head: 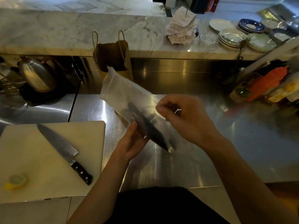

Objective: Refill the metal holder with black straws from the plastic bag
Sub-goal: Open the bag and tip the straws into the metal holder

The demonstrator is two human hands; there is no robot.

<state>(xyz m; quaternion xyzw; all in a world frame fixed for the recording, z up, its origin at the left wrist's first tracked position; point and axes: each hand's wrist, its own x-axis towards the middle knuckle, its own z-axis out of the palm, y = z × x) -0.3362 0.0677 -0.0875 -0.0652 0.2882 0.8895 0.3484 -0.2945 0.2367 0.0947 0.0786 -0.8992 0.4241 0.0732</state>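
Observation:
A clear plastic bag (123, 92) is held slanted above the steel counter, with a bundle of black straws (150, 130) lying in its lower end. My left hand (131, 143) holds the bag from below, fingers curled round the straw bundle. My right hand (184, 117) pinches the bag's right edge with its fingertips. The image is blurred around the bag. No metal straw holder can be clearly made out.
A white cutting board (40, 159) at the left carries a chef's knife (64, 151) and a lemon piece (15, 181). A kettle (36, 75) stands far left, a brown paper bag (111, 59) behind. Bottles (258, 88) and stacked plates (231, 38) sit at the right.

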